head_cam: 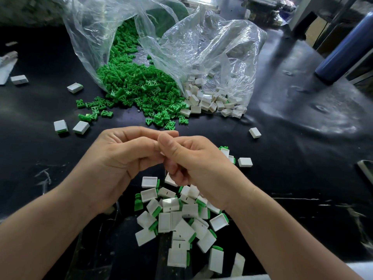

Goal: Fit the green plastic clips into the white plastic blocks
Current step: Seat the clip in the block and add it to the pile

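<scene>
My left hand [121,158] and right hand [195,164] meet at centre
I see both curled, fingertips [167,138] touching; anything held is hidden. Loose green clips [139,89] at twelve o'clock, white blocks [203,100] at one.

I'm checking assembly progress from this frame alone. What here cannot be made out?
Head view, left hand and right hand: their curled fingers hide anything held between them.
Head view, pile of fitted blocks: partly under the right wrist, its nearest pieces cut by the bottom edge.
Head view, green clips: the far ones blur behind the crumpled bag.
</scene>
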### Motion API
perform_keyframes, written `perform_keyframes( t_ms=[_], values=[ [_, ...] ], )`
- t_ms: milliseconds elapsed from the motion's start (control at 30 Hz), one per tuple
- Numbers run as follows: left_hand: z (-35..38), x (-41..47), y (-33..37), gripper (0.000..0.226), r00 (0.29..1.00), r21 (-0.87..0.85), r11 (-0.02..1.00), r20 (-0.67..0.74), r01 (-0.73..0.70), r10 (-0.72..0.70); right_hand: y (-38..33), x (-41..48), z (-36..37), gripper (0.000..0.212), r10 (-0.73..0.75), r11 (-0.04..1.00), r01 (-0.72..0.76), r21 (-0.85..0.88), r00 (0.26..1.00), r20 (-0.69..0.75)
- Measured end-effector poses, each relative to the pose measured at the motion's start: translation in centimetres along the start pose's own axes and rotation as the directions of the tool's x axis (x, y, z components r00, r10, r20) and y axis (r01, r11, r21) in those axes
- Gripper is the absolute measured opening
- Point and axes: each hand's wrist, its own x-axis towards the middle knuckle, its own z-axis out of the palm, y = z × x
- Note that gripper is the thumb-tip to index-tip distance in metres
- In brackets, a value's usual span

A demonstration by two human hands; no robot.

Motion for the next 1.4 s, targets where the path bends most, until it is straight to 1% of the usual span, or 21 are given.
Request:
perform_keyframes(
  t_ms=[100,200,233,267,333,367,433,467,567,667,800,867,933,1000,1033,1067,1133,1167,1267,1333,1400],
  values=[
    [-0.2,0.2,0.1,0.024,0.999,0.021,1.000,-0.038,-0.009,0.009,-0.2,0.2,-0.3,0.046,-0.015,0.985,0.005,-0.174,0.998,-0.056],
    [-0.2,0.2,0.2,0.016,0.997,0.098,0.995,-0.078,-0.017,0.025,-0.4,0.4,-1.7,0.061,-0.088,0.943,0.020,-0.333,0.978,-0.192],
    [-0.1,0.1,0.2,0.017,0.997,0.154,0.988,-0.066,-0.020,0.030,-0.5,0.5,-2.3,0.058,-0.133,0.910,0.018,-0.414,0.959,-0.251],
    [0.0,-0.1,0.2,0.019,0.999,0.212,0.977,-0.040,-0.017,0.026,-0.5,0.7,-3.1,0.048,-0.185,0.862,0.002,-0.508,0.932,-0.312],
    [0.4,-0.4,0.3,0.027,0.999,0.298,0.955,0.038,0.012,-0.024,-0.2,1.2,-5.0,0.028,-0.278,0.734,-0.101,-0.672,0.858,-0.432],
    [0.6,-0.6,0.3,0.032,0.994,0.320,0.947,0.086,0.033,-0.064,-0.1,1.4,-6.0,0.025,-0.307,0.678,-0.164,-0.716,0.822,-0.479],
    [0.9,-0.7,0.3,0.037,0.980,0.345,0.936,0.154,0.067,-0.127,0.4,1.9,-8.1,0.026,-0.322,0.596,-0.285,-0.750,0.772,-0.549],
    [0.9,-0.7,0.3,0.037,0.979,0.356,0.932,0.156,0.070,-0.133,0.6,2.1,-9.1,0.027,-0.321,0.560,-0.341,-0.755,0.752,-0.577],
    [0.6,-0.5,0.4,0.030,0.991,0.379,0.924,0.098,0.049,-0.093,1.2,2.1,-11.4,0.033,-0.270,0.472,-0.499,-0.727,0.703,-0.658],
    [0.5,-0.4,0.3,0.028,0.996,0.342,0.938,0.047,0.053,-0.074,1.9,2.0,-12.6,0.033,-0.194,0.440,-0.559,-0.703,0.705,-0.682],
    [0.5,-0.3,0.0,0.030,0.995,0.360,0.931,0.045,0.063,-0.084,2.2,2.2,-12.8,0.025,-0.187,0.463,-0.536,-0.706,0.719,-0.669],
    [0.5,-0.2,-0.1,0.031,0.996,0.351,0.934,0.031,0.064,-0.079,1.9,2.4,-12.2,0.023,-0.228,0.523,-0.462,-0.716,0.733,-0.641],
    [0.5,-0.1,-0.2,0.034,0.998,0.337,0.940,-0.001,0.052,-0.055,1.5,2.5,-10.6,0.018,-0.283,0.682,-0.275,-0.677,0.755,-0.592],
    [0.4,0.0,-0.4,0.036,0.998,0.335,0.941,-0.054,0.045,-0.028,0.9,2.4,-7.9,0.012,-0.295,0.834,-0.020,-0.552,0.829,-0.475],
    [0.2,0.1,-0.4,0.037,0.997,0.342,0.939,-0.081,0.040,-0.013,0.7,2.2,-6.4,0.012,-0.285,0.878,0.075,-0.472,0.875,-0.391],
    [0.1,0.2,-0.4,0.038,0.995,0.348,0.937,-0.100,0.032,0.003,0.6,2.0,-5.0,0.012,-0.269,0.910,0.134,-0.393,0.912,-0.311],
    [0.2,0.2,-0.4,0.041,0.995,0.328,0.945,-0.098,0.008,0.025,0.7,1.7,-2.9,0.014,-0.226,0.950,0.168,-0.265,0.952,-0.208],
    [0.3,0.2,-0.3,0.041,0.996,0.308,0.951,-0.084,-0.004,0.032,0.7,1.5,-2.2,0.015,-0.209,0.961,0.164,-0.224,0.959,-0.192],
    [0.5,0.1,-0.1,0.038,0.995,0.275,0.961,-0.080,-0.030,0.054,0.5,1.1,-1.5,0.015,-0.187,0.975,0.154,-0.160,0.959,-0.212],
    [0.5,0.0,0.1,0.037,0.995,0.272,0.961,-0.083,-0.037,0.062,0.3,0.9,-1.3,0.012,-0.176,0.982,0.157,-0.108,0.965,-0.193],
    [0.6,0.0,0.1,0.037,0.991,0.291,0.956,-0.110,-0.038,0.073,0.2,0.9,-1.3,0.009,-0.180,0.981,0.164,-0.104,0.968,-0.173]
  ],
)
